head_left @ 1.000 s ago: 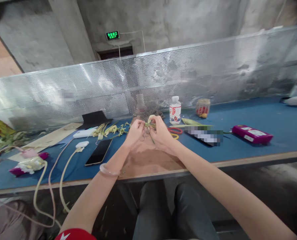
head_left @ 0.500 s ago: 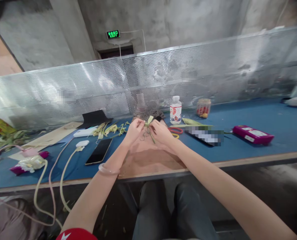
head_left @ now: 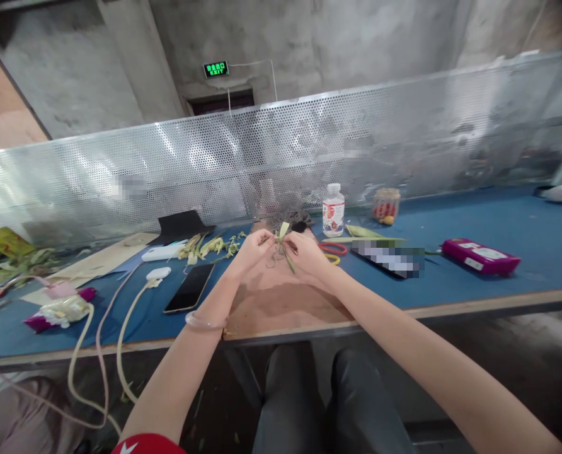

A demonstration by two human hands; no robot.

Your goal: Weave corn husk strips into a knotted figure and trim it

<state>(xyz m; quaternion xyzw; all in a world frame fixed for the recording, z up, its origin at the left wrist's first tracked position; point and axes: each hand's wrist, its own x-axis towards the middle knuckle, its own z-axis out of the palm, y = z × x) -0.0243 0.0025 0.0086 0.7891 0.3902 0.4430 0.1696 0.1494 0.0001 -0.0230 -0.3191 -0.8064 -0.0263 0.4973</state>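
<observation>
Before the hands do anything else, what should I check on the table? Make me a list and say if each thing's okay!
1. Green plant piece held by the left hand and right hand: ok, at the fingertips.
2. Fingers gripping firmly: cannot tell, too small.
3. Bottle standing upright: ok, cap on.
4. Dark-screened phone away from both hands: ok, it lies apart to their left.
5. Cream cable all on the table: not ok, it hangs over the front edge.

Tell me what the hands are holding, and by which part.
The left hand and right hand pinch a thin green plant piece, seemingly near its middle; exact finger contacts are unclear.
</observation>
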